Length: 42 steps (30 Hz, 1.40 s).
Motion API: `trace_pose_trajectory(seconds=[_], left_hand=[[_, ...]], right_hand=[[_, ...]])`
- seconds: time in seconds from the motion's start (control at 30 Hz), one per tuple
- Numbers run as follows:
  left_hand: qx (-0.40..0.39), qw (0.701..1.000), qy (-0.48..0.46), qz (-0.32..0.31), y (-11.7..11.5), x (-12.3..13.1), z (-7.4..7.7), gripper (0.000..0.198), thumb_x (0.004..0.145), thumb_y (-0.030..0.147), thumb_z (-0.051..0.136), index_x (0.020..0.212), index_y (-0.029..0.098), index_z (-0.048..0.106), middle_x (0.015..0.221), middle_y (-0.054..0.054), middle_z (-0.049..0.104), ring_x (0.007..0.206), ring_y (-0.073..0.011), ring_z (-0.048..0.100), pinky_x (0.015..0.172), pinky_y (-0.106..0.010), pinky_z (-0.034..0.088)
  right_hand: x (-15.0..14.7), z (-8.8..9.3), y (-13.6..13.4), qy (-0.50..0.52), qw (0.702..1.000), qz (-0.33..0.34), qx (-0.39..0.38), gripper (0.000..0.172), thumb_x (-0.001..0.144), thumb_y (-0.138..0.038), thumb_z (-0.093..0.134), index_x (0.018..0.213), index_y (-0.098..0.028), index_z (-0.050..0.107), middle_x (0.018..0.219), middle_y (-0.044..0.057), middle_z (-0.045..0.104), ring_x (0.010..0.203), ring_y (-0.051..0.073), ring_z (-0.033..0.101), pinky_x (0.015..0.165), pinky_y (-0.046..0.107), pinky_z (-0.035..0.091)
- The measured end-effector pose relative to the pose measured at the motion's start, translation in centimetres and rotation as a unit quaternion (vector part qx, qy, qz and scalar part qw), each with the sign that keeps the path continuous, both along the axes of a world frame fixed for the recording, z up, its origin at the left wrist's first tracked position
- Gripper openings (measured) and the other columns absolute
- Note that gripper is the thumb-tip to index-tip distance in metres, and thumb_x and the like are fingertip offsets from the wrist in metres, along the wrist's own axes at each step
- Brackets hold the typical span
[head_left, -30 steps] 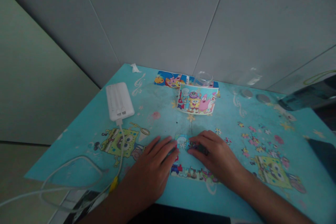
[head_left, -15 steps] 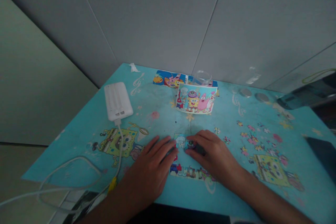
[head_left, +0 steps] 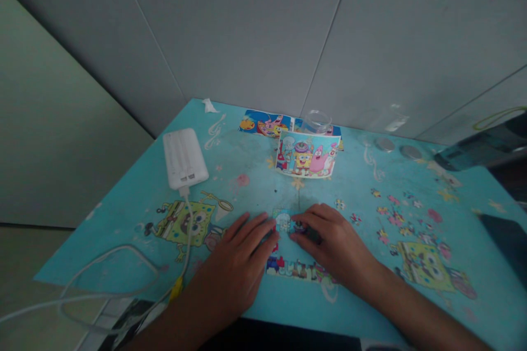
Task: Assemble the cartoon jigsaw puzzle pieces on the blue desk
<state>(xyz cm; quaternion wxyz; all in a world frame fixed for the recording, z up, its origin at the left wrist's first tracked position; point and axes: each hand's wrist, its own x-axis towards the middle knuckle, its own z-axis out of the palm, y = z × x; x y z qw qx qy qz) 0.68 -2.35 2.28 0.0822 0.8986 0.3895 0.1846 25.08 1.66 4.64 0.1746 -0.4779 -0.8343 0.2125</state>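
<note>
A partly joined jigsaw puzzle [head_left: 283,220] lies on the table in front of me, with a joined bottom strip [head_left: 294,270] nearer to me. My left hand [head_left: 241,258] rests flat, its fingertips at the puzzle's left edge. From the right, my right hand [head_left: 329,238] pinches a dark purple and teal jigsaw piece [head_left: 300,226] between thumb and fingers, against the joined pieces. My fingers partly cover that piece. Behind the hands stands the picture card [head_left: 308,156] with cartoon characters, leaning near a clear round container [head_left: 317,120].
Loose jigsaw pieces [head_left: 397,219] lie scattered at the right. A white power bank [head_left: 185,159] with a cable [head_left: 189,230] sits at the left. Two silver discs [head_left: 386,145] and a dark bottle [head_left: 481,145] are at the back right. A dark flat object [head_left: 506,244] lies at the right edge.
Almost nothing differs. Both hands hold their places, and my right fingers still press the piece against the joined ones.
</note>
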Motion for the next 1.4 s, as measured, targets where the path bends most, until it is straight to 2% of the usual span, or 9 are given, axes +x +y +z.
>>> trace_pose_trajectory(seconds=[0.47,0.77,1.17,1.4], left_hand=[[0.005,1.0,-0.002,0.004,0.03,0.07,0.12,0.043,0.094,0.009,0.046,0.135,0.017,0.058,0.142,-0.011,0.058,0.139,-0.0271,0.046,0.116,-0.054,0.041],[-0.002,1.0,0.001,-0.001,0.06,0.02,0.21,0.043,0.095,0.009,0.046,0.136,0.017,0.057,0.143,-0.011,0.057,0.14,-0.0273,0.045,0.117,-0.054,0.04],[0.002,1.0,0.003,-0.001,0.05,-0.01,0.04,0.043,0.095,0.01,0.046,0.136,0.016,0.057,0.144,-0.011,0.056,0.141,-0.0276,0.044,0.117,-0.055,0.04],[-0.001,1.0,0.008,-0.001,-0.01,-0.06,-0.11,0.043,0.095,0.009,0.046,0.136,0.016,0.057,0.145,-0.01,0.056,0.141,-0.0273,0.044,0.118,-0.055,0.039]], right_hand=[[0.53,-0.12,0.11,0.015,1.0,-0.011,0.011,0.031,0.09,-0.035,0.071,0.119,-0.023,0.07,0.097,0.009,0.069,0.09,0.024,0.065,0.083,0.04,0.055],[-0.03,-0.15,0.02,0.002,1.0,-0.003,-0.002,0.029,0.09,-0.034,0.072,0.117,-0.022,0.07,0.094,0.007,0.068,0.091,0.023,0.064,0.084,0.039,0.053],[-0.12,-0.44,0.06,0.024,0.999,-0.018,-0.023,0.021,0.089,-0.033,0.073,0.106,-0.023,0.07,0.098,0.006,0.068,0.091,0.022,0.063,0.085,0.039,0.051],[0.17,-0.28,0.31,0.052,0.998,-0.016,-0.027,0.01,0.09,-0.029,0.071,0.097,-0.022,0.07,0.094,0.005,0.07,0.09,0.021,0.064,0.085,0.037,0.05]])
